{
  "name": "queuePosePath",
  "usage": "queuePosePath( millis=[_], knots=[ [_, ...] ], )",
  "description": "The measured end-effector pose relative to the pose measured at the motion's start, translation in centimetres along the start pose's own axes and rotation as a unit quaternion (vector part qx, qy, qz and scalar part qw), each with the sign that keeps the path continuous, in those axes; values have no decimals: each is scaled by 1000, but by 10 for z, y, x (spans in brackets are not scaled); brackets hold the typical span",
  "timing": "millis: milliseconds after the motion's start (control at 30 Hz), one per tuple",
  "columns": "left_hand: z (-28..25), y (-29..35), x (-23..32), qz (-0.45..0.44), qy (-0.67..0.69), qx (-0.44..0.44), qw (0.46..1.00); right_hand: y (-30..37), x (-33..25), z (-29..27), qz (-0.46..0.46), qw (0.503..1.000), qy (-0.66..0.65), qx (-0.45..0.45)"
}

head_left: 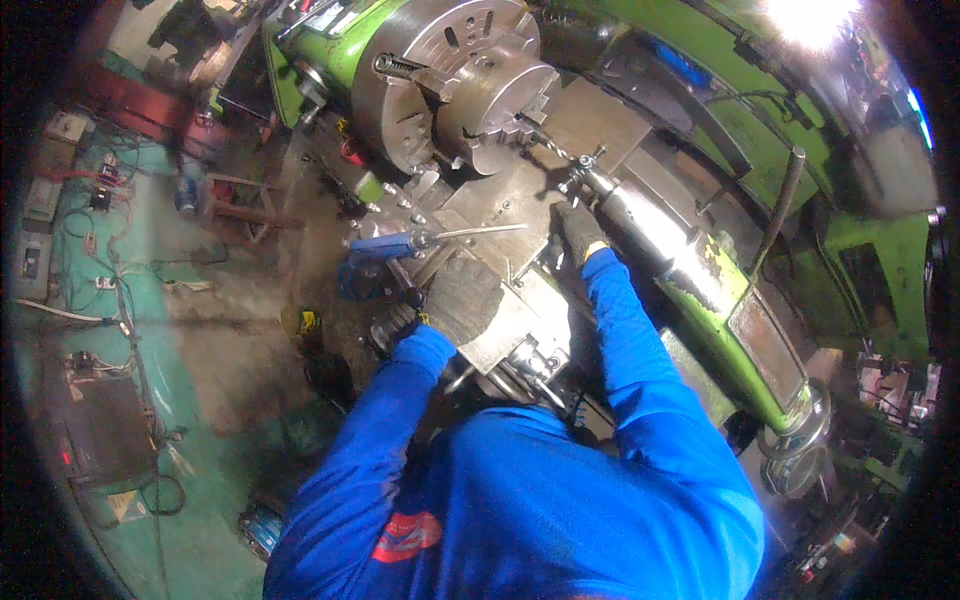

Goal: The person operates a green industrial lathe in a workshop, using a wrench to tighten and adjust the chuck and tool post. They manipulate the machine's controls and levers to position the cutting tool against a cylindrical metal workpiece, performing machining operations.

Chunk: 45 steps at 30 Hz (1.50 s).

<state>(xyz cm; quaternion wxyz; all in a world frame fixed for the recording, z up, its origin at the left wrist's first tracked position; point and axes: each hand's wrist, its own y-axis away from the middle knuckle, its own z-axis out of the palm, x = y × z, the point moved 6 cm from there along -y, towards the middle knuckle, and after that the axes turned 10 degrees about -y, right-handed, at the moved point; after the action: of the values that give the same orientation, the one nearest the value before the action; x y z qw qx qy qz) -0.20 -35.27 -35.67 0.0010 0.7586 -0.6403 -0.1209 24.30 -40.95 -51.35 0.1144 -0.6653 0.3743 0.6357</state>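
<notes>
We see the slim silver steel drill bit (549, 147) near the round steel chuck (488, 98) and the dark-gloved right hand (577, 228), which could snag if the chuck spins; we can't tell its grip, nor that of the dark-gloved left hand (463, 302).

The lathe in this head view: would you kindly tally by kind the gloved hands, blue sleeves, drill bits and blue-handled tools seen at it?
Gloved hands: 2, the left hand and the right hand
Blue sleeves: 2, the left sleeve and the right sleeve
Drill bits: 1, the spiral bit
Blue-handled tools: 1, the blue-handled tool
Total: 6
</notes>
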Motion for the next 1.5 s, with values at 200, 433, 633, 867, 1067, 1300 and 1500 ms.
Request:
queuePosePath(
  millis=[200,433,633,867,1067,1300,1500],
  knots=[
    [3,5,0,22,-1,99,995,10,-21,-5,-36,986,151,-55],
    [-8,0,2,3,10,76,997,3,3,-13,3,997,40,-63],
    [-10,-1,1,21,17,73,997,27,-24,-10,58,997,-60,7],
    [-6,2,2,19,-4,110,994,33,-45,-14,85,990,88,-76],
    [-1,1,2,18,-9,55,998,18,-22,-18,-8,983,136,-122],
    [-1,3,-2,9,28,101,994,38,-29,-13,212,957,-186,-69],
    [-6,7,0,9,12,160,987,46,-34,-16,218,950,-222,-32]
  ],
)
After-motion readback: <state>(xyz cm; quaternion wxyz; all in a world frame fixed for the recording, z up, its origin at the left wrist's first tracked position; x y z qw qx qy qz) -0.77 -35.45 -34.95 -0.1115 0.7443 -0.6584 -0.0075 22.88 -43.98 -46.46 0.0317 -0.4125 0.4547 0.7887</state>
